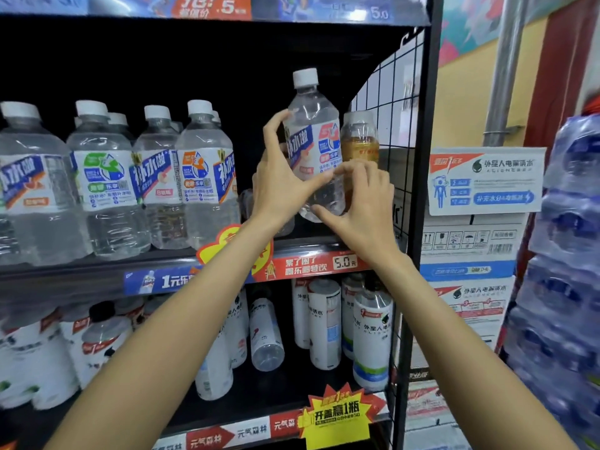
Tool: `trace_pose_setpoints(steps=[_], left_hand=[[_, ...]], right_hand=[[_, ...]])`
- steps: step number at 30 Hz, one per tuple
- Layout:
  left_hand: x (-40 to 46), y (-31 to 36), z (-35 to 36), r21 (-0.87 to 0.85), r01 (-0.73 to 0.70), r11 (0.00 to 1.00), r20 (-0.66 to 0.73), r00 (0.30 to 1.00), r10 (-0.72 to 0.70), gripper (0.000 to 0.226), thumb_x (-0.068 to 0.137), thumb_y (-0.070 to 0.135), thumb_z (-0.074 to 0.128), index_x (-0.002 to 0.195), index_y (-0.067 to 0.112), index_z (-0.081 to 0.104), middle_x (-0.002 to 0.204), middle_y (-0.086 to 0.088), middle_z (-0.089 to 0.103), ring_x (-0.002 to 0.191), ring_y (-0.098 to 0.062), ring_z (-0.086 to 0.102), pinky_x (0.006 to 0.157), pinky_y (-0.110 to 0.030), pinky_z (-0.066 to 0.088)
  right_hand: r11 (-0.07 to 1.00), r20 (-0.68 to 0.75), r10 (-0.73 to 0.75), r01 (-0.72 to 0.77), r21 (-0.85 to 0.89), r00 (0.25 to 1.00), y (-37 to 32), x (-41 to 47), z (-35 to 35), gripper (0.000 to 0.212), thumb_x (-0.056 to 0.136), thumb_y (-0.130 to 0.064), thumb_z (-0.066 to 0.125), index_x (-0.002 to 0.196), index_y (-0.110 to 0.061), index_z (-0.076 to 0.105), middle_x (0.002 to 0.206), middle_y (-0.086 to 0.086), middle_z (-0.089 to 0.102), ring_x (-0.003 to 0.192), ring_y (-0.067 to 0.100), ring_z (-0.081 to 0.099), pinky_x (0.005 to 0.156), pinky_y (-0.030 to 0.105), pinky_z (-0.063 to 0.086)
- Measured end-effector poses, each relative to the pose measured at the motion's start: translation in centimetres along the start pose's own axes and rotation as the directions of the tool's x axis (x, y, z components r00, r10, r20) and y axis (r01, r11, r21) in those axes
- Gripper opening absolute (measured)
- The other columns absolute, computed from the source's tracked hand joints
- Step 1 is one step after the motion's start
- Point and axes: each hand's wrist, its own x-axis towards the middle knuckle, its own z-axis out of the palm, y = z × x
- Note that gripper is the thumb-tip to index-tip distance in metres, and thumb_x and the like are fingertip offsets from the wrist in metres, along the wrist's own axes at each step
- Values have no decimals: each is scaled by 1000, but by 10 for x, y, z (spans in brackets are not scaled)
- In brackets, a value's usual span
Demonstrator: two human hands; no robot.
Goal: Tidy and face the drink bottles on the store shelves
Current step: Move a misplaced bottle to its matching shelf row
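1. head view: clear bottle with a white cap and a blue, white and orange label is raised off the middle shelf, tilted with its cap toward 1 o'clock, just right of the picture's centre.
2. left hand holds the bottle at its 9 o'clock side; its grip is curled round the label, thumb reaching across the front below the label, forefinger arched up to the bottle's shoulder.
3. right hand holds the bottle's lower part from 4 o'clock; its grip pinches the clear base, thumb underneath, fingers laid over the front.
4. amber bottle stands just behind the held one at its 3 o'clock, beside the wire grid panel.
5. row of clear bottles stands upright at 9 o'clock on the same shelf, labels turned different ways.
6. white-sleeved bottles fill the lower shelf at 6 o'clock, several leaning.
7. cardboard boxes are stacked at 3 o'clock, past the rack's frame.
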Motion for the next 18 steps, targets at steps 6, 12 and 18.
trace_pose_setpoints(steps=[6, 12, 18], left_hand=[[13, -16, 18, 295, 2, 956, 3, 1000, -3, 94, 71, 46, 78, 142, 26, 20, 119, -10, 54, 98, -22, 60, 72, -28, 50], [14, -28, 27, 429, 40, 902, 60, 996, -72, 80, 82, 47, 67, 144, 28, 21, 108, -18, 54, 89, -38, 61, 70, -38, 49], [28, -38, 13, 459, -78, 885, 186, 982, -11, 69, 89, 36, 64, 145, 27, 24, 107, -12, 61, 91, -27, 61, 71, -32, 42]], right_hand=[[943, 83, -143, 161, -290, 986, 9, 15, 7, 70, 68, -45, 78, 125, -13, 53, 119, 3, 61, 118, 31, 43, 85, 35, 22], [830, 140, -255, 291, -476, 957, 13, 28, 15, 33, 70, -36, 75, 91, -13, 65, 83, 0, 73, 107, 28, 52, 83, 37, 22], [795, 91, -276, 281, -538, 957, 8, 31, 24, 75, 57, -23, 85, 124, 1, 57, 66, 1, 70, 99, 27, 55, 79, 37, 24]])
